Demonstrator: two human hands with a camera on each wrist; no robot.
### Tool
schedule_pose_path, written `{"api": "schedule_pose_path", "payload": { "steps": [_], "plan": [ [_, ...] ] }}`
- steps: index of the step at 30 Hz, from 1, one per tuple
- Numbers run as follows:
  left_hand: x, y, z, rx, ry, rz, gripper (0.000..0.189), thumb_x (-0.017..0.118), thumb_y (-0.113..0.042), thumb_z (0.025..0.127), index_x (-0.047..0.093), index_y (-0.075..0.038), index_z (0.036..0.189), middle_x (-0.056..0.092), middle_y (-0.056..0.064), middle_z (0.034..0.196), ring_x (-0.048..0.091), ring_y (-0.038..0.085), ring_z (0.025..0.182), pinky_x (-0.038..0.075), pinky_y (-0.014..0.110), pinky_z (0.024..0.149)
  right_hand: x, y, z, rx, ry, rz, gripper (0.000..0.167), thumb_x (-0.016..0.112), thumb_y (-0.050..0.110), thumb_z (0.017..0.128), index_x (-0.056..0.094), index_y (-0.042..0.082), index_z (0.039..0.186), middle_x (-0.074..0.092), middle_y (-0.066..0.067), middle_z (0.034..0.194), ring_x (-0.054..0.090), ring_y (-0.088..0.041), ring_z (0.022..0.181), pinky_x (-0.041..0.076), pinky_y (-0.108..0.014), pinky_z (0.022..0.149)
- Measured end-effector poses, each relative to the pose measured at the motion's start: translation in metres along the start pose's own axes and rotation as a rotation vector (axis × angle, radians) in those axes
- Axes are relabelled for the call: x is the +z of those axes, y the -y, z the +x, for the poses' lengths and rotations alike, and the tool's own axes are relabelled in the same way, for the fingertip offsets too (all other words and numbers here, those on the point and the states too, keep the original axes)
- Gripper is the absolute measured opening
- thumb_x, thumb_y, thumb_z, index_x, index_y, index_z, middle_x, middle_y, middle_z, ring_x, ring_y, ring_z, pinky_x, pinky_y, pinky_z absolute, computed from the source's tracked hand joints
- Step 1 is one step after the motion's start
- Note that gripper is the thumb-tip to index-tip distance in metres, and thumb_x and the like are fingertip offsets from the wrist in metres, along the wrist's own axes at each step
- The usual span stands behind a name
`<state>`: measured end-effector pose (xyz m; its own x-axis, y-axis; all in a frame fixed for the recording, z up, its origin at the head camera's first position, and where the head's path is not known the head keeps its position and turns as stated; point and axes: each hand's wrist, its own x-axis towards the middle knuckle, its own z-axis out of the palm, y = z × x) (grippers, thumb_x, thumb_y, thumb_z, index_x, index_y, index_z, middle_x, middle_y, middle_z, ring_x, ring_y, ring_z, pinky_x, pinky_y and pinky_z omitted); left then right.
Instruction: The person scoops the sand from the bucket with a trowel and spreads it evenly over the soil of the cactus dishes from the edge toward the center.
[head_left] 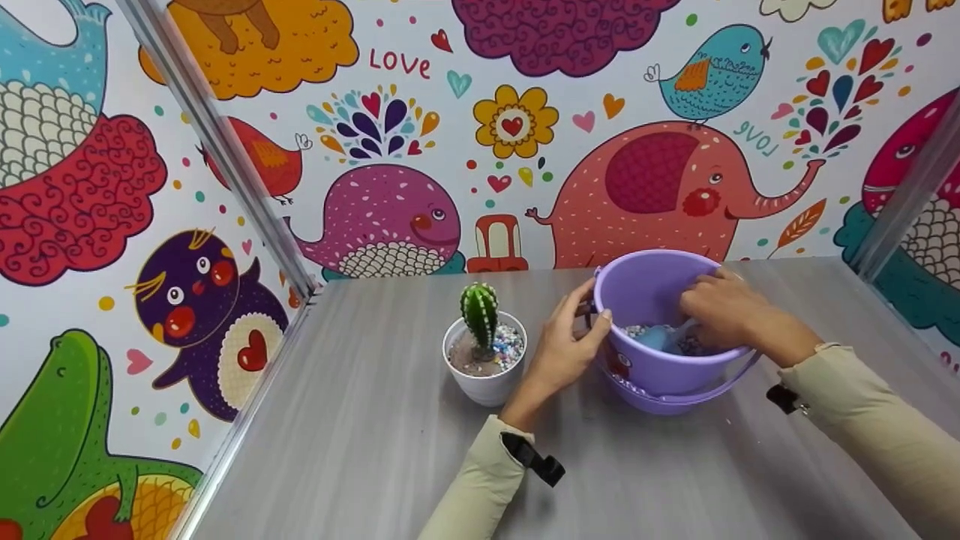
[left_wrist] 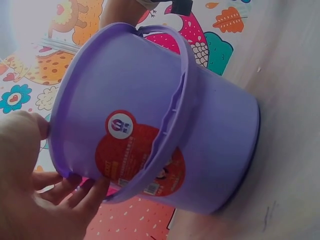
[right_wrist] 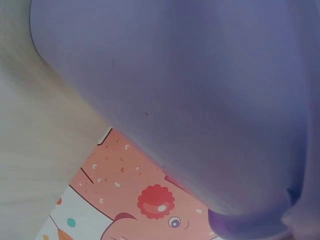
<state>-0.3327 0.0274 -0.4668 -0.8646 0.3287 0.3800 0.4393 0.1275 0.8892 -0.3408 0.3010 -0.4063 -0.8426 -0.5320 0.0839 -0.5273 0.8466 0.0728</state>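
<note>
A purple bucket [head_left: 679,367] stands on the table with its handle hanging down in front. My left hand [head_left: 566,341] grips the bucket's left rim; in the left wrist view, the thumb and fingers of that hand [left_wrist: 55,195] are at the rim. Reaching over the right rim, my right hand [head_left: 724,311] is inside the bucket and holds a light blue toy shovel [head_left: 656,339] by its handle. The shovel lies against small mixed pebbles [head_left: 637,330] at the bottom. The right wrist view is mostly the bucket's outer wall [right_wrist: 165,100], which hides the right hand.
Left of the bucket, a white pot [head_left: 484,386] holds a green cactus [head_left: 480,311] in soil, with coloured pebbles over part of it. The grey table [head_left: 360,390] meets walls [head_left: 420,90] printed with cartoon animals at the back and left.
</note>
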Motion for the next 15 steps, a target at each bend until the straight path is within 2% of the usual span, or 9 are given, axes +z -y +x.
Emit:
{"api": "schedule_pose_path", "payload": {
  "steps": [4, 9, 15],
  "plan": [
    [-0.0006, -0.0004, -0.0004, -0.012, -0.004, 0.01, 0.064, 0.067, -0.034, 0.107, 0.047, -0.016, 0.164, 0.059, 0.014, 0.155, 0.062, 0.024, 0.137, 0.063, 0.03, 0.099, -0.0013, 0.0003, -0.0003, -0.002, 0.003, 0.049, 0.011, 0.082, 0.007, 0.081, 0.075, 0.015, 0.078, 0.07, -0.003, 0.078, 0.064, -0.031, 0.088, 0.044, -0.064, 0.096],
    [-0.0001, 0.0003, -0.0005, -0.029, -0.006, 0.013, 0.063, 0.067, -0.036, 0.107, 0.047, -0.019, 0.164, 0.062, 0.009, 0.156, 0.063, 0.019, 0.138, 0.062, 0.027, 0.099, -0.0033, -0.0007, -0.0011, 0.003, -0.006, 0.152, 0.005, 0.083, 0.011, 0.085, 0.082, 0.014, 0.088, 0.078, 0.0, 0.085, 0.069, -0.028, 0.089, 0.046, -0.062, 0.095],
    [-0.0013, 0.0005, 0.0005, -0.032, 0.003, 0.012, 0.065, 0.067, -0.037, 0.106, 0.046, -0.019, 0.165, 0.061, 0.008, 0.157, 0.062, 0.019, 0.14, 0.061, 0.033, 0.104, -0.0077, -0.0014, -0.0014, 0.004, -0.025, 0.185, 0.012, 0.084, 0.011, 0.085, 0.085, 0.012, 0.097, 0.081, -0.002, 0.093, 0.071, -0.029, 0.093, 0.048, -0.061, 0.093]
  ]
}}
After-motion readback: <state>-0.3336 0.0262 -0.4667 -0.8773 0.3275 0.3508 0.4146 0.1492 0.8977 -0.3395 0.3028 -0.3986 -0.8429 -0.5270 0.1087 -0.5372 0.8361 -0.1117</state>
